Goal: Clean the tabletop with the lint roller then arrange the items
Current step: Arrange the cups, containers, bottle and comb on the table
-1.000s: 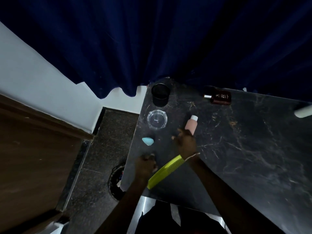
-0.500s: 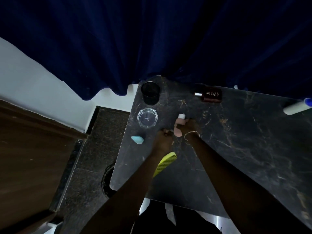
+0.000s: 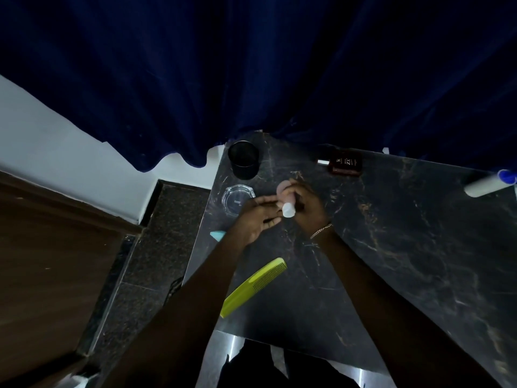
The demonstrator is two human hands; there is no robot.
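My right hand [image 3: 306, 207] is closed around a small pink bottle [image 3: 283, 189] with a white cap [image 3: 288, 210], lifted and tilted so the cap points toward me. My left hand [image 3: 258, 217] is beside it with fingers spread, its fingertips touching the bottle near the cap. A lime green comb [image 3: 253, 287] lies flat on the black marble tabletop [image 3: 405, 247], nearer to me. The white lint roller [image 3: 488, 184] with a blue end lies at the far right edge.
A black cup [image 3: 243, 159] stands at the table's far left corner, a clear glass ashtray [image 3: 236, 196] just in front of it. A teal sponge [image 3: 217, 234] sits at the left edge. A brown perfume bottle [image 3: 344, 163] lies by the dark blue curtain [image 3: 251, 65].
My right hand picked the pink bottle up off the table and turned it cap-down toward me. My left hand left the comb and came up to the bottle.
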